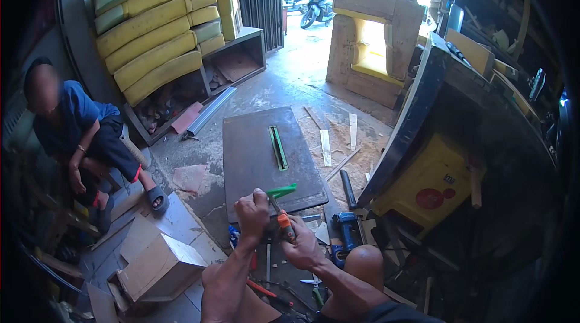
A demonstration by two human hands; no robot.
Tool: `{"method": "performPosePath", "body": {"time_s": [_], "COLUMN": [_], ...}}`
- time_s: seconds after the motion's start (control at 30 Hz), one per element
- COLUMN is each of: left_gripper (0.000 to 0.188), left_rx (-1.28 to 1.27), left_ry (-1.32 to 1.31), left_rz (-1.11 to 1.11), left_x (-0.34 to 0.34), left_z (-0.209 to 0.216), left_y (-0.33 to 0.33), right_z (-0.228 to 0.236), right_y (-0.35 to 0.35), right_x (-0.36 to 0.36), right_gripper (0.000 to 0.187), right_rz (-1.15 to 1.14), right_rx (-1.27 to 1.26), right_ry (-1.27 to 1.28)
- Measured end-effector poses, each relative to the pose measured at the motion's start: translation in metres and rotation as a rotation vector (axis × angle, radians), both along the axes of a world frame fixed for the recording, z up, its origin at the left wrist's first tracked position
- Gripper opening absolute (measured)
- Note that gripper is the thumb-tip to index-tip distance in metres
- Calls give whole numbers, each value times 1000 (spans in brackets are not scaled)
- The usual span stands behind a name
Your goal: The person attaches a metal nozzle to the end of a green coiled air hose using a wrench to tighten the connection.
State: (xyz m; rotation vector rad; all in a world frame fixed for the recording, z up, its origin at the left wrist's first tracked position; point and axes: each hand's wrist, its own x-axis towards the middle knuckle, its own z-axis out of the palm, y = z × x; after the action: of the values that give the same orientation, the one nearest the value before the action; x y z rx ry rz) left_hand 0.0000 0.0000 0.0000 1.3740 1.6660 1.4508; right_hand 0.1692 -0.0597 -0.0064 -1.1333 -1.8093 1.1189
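While our left hand [252, 214] grips a green strip [283, 191], our right hand [304, 246] a tool [284, 220], the board [249, 154] appears slotted, the strip unattached.

I held the left forearm [229, 278] angled from seven o'clock toward one, the left hand [252, 215] clenched, thumb uppermost. I had the right forearm [345, 282] slanting from five o'clock toward eleven, the right hand [305, 246] curled tight, slightly lower, near its partner.
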Motion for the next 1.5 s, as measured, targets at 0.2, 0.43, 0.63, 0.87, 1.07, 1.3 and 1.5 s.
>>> {"method": "performPosePath", "body": {"time_s": [0.2,0.43,0.63,0.87,1.07,1.3,1.5], "left_gripper": [33,17,33,27,30,34,31], "left_rx": [-424,468,-113,383,-6,63,171], "left_ry": [-679,713,-88,536,254,104,426], "left_rz": [-165,11,62,65,113,-45,-122], "left_x": [-9,8,8,22,2,-6,7], "left_z": [17,27,16,28,3,28,30], "left_y": [-7,-10,-5,-18,4,-10,-15], "right_z": [3,14,13,11,19,15,25], "right_y": [3,3,0,3,-2,4,3], "right_x": [-3,3,1,7,3,-8,4], "right_gripper": [48,43,49,36,45,40,33], "right_rz": [-79,30,-30,-45,-14,-84,-78], "right_rx": [164,-426,142,-407,-1,-282,-374], "right_ry": [-29,260,2,129,25,125,88]}}
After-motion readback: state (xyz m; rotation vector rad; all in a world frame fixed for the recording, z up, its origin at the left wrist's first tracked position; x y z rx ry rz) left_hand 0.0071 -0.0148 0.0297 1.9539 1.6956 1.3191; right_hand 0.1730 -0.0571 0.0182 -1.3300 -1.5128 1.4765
